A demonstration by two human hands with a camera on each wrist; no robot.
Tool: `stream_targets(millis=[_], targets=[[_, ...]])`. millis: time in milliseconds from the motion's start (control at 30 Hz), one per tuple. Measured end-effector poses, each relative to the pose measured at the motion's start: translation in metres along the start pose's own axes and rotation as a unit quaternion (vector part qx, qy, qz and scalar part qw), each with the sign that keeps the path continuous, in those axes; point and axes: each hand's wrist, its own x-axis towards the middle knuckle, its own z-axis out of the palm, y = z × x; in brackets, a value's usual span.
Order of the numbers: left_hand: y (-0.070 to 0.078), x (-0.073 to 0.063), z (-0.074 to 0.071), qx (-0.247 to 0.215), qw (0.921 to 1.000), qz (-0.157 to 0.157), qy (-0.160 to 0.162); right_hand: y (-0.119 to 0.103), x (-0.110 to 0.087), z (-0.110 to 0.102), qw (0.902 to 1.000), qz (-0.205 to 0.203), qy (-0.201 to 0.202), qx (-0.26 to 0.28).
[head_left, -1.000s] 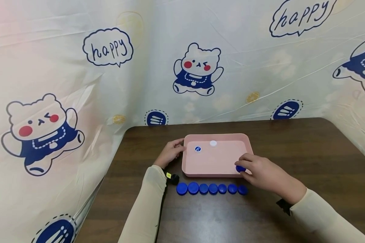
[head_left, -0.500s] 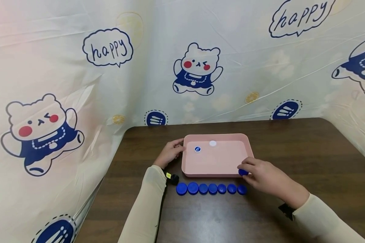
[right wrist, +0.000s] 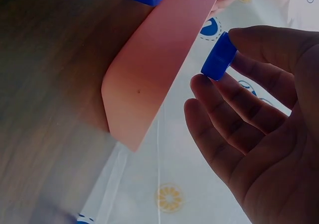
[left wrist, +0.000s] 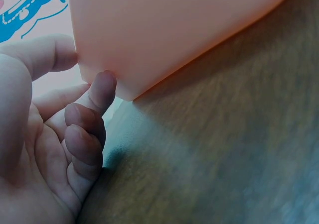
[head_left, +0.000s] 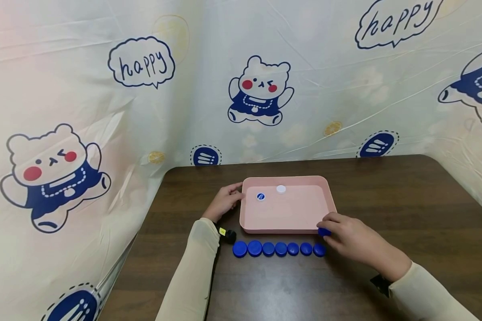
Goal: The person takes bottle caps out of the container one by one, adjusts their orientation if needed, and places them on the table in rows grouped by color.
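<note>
Blue cap [head_left: 324, 232]: at the pink tray's [head_left: 288, 215] near right corner. Right wrist view shows it clear of the tray wall, tilted, ridged side turned to the camera. Right hand [head_left: 351, 236] just off that corner, pinching the cap between thumb and fingertips; remaining fingers spread loosely below.

Left hand [head_left: 224, 203] at the tray's left wall, toward its far corner. Thumb and a fingertip touch the tray; lower fingers curl in. Whether this is a true grip or only contact, cannot tell.

Along the tray's near side: row of seven blue caps [head_left: 281, 249], close-set, lying flat. Two at the row's left end look larger than the rest. Row runs roughly parallel to the tray's near edge, just apart from it.

Within the tray: white disc [head_left: 280, 189] near the far wall; blue-and-white disc [head_left: 260, 196] to its left, slightly nearer.

Off the tray's near left corner, by the left wrist: black object [head_left: 230, 236], yellow label [head_left: 222, 232] beside it. Pale sleeves on both arms.

Under the tray: dark brown wood-grain table [head_left: 389, 196]. Beyond the tray: pale printed cloth [head_left: 313, 40], with bears, orange slices and "happy" bubbles.
</note>
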Motion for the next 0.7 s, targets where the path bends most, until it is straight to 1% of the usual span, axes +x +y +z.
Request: stream_targets(millis=[133,367,600,700], targets=[[0.0,0.0,0.0,0.0,1.0,0.003,-0.003,0.0,-0.003,0.001,1.0,0.004,-0.006,0.004],[0.001,0.0,0.0,0.004,1.0,0.007,0.003,0.001,-0.006,0.0,0.9999,0.011,0.004,-0.008],[0.002,-0.001,0.001,0.005,1.0,0.001,0.002,0.005,-0.01,0.003,0.9993,-0.001,0.033,-0.017],[0.002,-0.001,0.001,0.007,1.0,-0.001,0.004,0.006,-0.012,0.005,0.9991,-0.003,0.039,-0.017]])
